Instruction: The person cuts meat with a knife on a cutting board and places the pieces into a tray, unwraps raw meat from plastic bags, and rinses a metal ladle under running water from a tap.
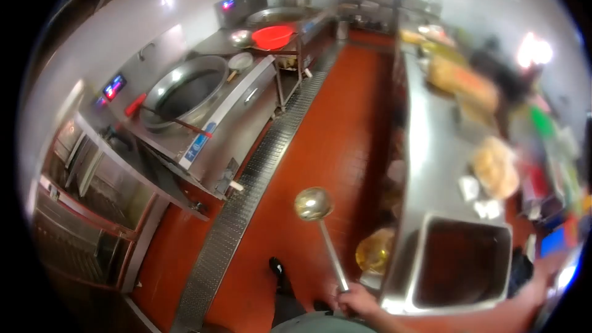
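My right hand [357, 301] is closed around the handle of a long metal ladle [314, 203]. The ladle points forward over the red floor, its round bowl at the far end. To the right of this hand, a rectangular metal pan [422, 271] with a dark reddish-brown inside sits at the near end of the steel counter; whether it holds anything is unclear. Beneath the counter, close to the ladle handle, is a yellowish, shiny round thing [374, 251], too blurred to name. My left hand does not appear.
At left, a large wok [213, 65] sits in a steel stove, with a red-handled tool [134, 105] across it. Farther back is a red basin [273, 37]. A metal drain grate [246, 209] runs along the floor. Blurred food and packages line the steel counter [422, 172].
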The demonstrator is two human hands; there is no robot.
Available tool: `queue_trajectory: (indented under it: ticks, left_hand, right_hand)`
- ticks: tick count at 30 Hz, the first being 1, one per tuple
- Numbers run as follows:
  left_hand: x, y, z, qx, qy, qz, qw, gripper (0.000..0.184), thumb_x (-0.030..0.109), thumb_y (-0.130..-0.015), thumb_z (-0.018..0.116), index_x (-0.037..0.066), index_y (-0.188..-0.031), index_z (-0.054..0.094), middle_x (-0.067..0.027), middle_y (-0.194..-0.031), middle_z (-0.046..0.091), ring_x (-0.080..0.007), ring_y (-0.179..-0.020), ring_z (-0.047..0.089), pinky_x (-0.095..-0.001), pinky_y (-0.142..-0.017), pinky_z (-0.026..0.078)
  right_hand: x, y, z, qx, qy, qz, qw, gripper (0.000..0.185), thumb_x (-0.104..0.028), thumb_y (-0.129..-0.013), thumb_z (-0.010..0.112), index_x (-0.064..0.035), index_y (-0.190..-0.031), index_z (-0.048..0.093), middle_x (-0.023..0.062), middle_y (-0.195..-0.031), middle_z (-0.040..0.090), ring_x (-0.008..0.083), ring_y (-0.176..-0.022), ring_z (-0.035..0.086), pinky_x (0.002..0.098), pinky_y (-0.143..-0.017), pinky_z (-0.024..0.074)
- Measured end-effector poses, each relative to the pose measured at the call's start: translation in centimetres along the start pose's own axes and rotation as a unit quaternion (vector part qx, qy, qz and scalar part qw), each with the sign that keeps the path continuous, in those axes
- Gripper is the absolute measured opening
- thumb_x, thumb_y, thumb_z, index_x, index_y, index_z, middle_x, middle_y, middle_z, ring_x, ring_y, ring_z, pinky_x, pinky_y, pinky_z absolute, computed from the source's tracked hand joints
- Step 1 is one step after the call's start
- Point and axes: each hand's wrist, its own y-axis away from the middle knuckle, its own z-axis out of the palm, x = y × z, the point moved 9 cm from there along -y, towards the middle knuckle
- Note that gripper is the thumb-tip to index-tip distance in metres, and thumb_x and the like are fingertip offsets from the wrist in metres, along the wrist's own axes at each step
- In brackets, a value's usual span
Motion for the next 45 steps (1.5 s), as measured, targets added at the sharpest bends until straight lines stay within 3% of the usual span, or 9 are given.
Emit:
queue_trajectory:
  ticks: [10,14,24,26,33,34,35,42,45]
  left_hand:
    - [32.6,-18.9,-15.7,0.052,-0.626,0.310,0.714,0.025,0.030,-0.093,0.060,0.011,-0.096,0.077,-0.0099,-0.084,0.074,-0.0264,-0.079,0.073,-0.0468,-0.064,0.056]
    - [57.4,-21.4,-23.3,0.124,0.006,0.295,0.948,0.021,0.023,-0.083,0.071,0.003,-0.092,0.074,-0.0176,-0.091,0.074,-0.0339,-0.086,0.072,-0.0427,-0.076,0.055]
    - [88.6,-17.7,-18.9,0.139,-0.230,0.271,0.924,0.022,0.026,-0.085,0.064,0.009,-0.093,0.077,-0.0128,-0.098,0.075,-0.0298,-0.094,0.072,-0.0440,-0.081,0.056]
    - [88.5,-20.8,-12.5,0.077,-0.688,0.441,0.572,0.019,0.020,-0.088,0.061,0.009,-0.091,0.076,-0.0126,-0.096,0.076,-0.0270,-0.091,0.072,-0.0444,-0.077,0.056]
    - [89.7,-29.4,-9.9,-0.119,-0.526,0.267,0.798,0.018,0.024,-0.086,0.063,0.012,-0.091,0.075,-0.0128,-0.102,0.073,-0.0332,-0.096,0.068,-0.0480,-0.081,0.053]
    - [94.0,-25.8,-8.9,-0.132,-0.508,0.622,0.581,0.018,0.025,-0.085,0.063,0.013,-0.091,0.075,-0.0123,-0.103,0.073,-0.0345,-0.097,0.068,-0.0488,-0.083,0.053]
    - [92.7,-31.9,-8.6,-0.147,-0.520,0.235,0.808,0.019,0.025,-0.086,0.062,0.012,-0.092,0.076,-0.0126,-0.103,0.073,-0.0340,-0.096,0.068,-0.0484,-0.082,0.053]
    - [129.8,-40.0,7.3,-0.036,-0.670,0.449,0.590,0.025,0.023,-0.094,0.056,0.008,-0.099,0.076,-0.0141,-0.103,0.075,-0.0301,-0.090,0.073,-0.0458,-0.072,0.057]
    - [155.4,-35.5,7.3,-0.035,-0.251,0.329,0.910,0.035,0.040,-0.085,0.070,0.009,-0.099,0.077,-0.0147,-0.104,0.075,-0.0318,-0.097,0.072,-0.0420,-0.085,0.057]
  right_hand:
    - [-17.2,-10.8,-1.9,0.160,-0.283,-0.039,0.945,0.007,0.001,-0.077,0.059,0.0007,-0.083,0.055,0.0110,-0.058,0.054,0.0225,-0.045,0.051,0.0343,-0.042,0.0439]
    - [-24.0,-16.4,-5.2,0.221,-0.266,-0.074,0.935,0.014,0.002,-0.076,0.058,0.0018,-0.089,0.053,0.0113,-0.059,0.053,0.0221,-0.045,0.051,0.0332,-0.040,0.0417]
    - [-42.4,-33.0,-21.2,0.195,-0.244,-0.038,0.949,0.007,0.000,-0.078,0.061,-0.0023,-0.082,0.055,0.0074,-0.060,0.054,0.0181,-0.046,0.051,0.0322,-0.042,0.0403]
    - [-47.0,-35.1,-24.6,0.191,-0.242,-0.035,0.951,0.010,-0.002,-0.079,0.063,-0.0029,-0.084,0.055,0.0070,-0.061,0.055,0.0171,-0.046,0.050,0.0316,-0.042,0.0396]
    - [-60.9,-44.9,-35.3,0.198,-0.207,-0.036,0.957,0.008,-0.001,-0.080,0.062,-0.0028,-0.085,0.056,0.0059,-0.061,0.054,0.0165,-0.047,0.051,0.0308,-0.042,0.0401]
    - [-63.5,-47.3,-37.1,0.193,-0.213,-0.043,0.957,0.009,-0.001,-0.080,0.063,-0.0029,-0.085,0.056,0.0059,-0.061,0.054,0.0165,-0.047,0.052,0.0308,-0.042,0.0400]
    - [-64.9,-49.0,-39.0,0.191,-0.222,-0.064,0.954,0.009,0.000,-0.080,0.064,-0.0034,-0.085,0.057,0.0060,-0.061,0.054,0.0169,-0.047,0.052,0.0308,-0.042,0.0396]
    - [-79.4,-56.3,-50.7,0.233,-0.224,-0.012,0.946,0.010,-0.002,-0.079,0.066,-0.0029,-0.084,0.058,0.0066,-0.063,0.056,0.0178,-0.052,0.055,0.0310,-0.047,0.0427]
    - [-82.5,-59.9,-55.9,0.266,-0.222,-0.010,0.938,0.007,-0.002,-0.079,0.064,-0.0044,-0.081,0.058,0.0060,-0.060,0.054,0.0179,-0.048,0.052,0.0308,-0.043,0.0384]
